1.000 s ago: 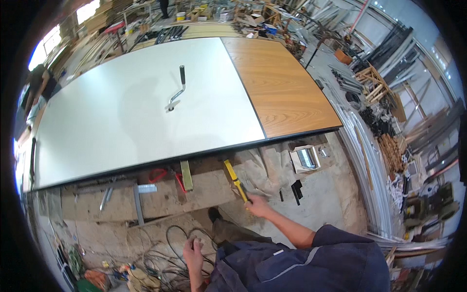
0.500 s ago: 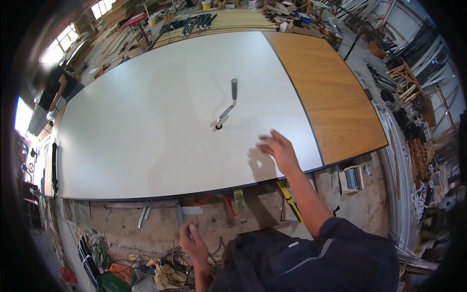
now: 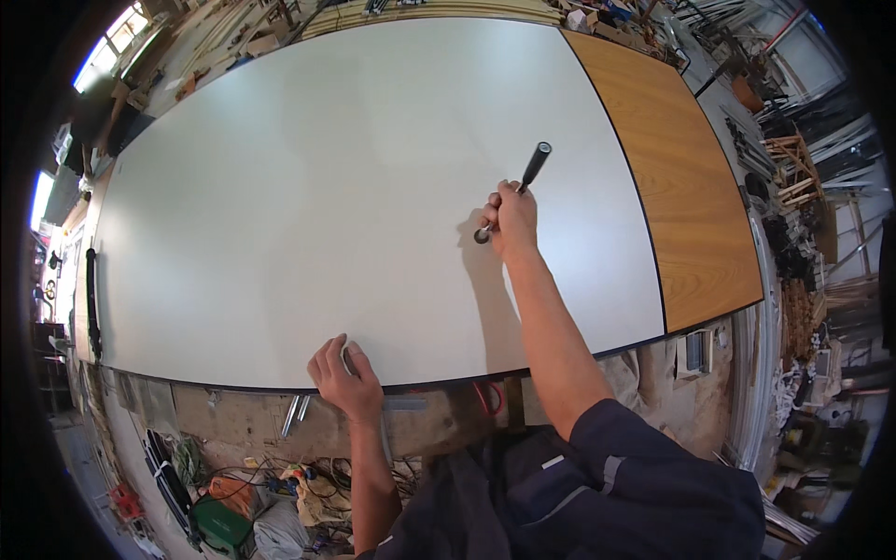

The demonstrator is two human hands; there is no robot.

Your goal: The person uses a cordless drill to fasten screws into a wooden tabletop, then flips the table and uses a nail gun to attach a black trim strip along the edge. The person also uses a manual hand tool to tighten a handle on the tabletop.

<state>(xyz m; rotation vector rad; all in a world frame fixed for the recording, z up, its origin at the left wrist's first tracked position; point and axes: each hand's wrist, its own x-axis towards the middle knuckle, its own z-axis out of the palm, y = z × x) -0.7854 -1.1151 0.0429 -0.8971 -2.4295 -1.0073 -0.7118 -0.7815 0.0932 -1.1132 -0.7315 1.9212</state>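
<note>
Our right hand (image 3: 511,219) reaches out mid-panel (image 3: 280,187), fingers wrapped tight around the tool (image 3: 527,182), handle sticking up for leverage. Left hand (image 3: 343,371) rests at the near edge, fingers loosely curled, bracing the lean.

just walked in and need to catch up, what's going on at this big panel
A person leans over a large white panel in a cluttered workshop. The right hand grips a metal tool with a black handle lying on the panel. The left hand rests on the panel's near edge. A wood-grain board adjoins the panel on the right.
</note>
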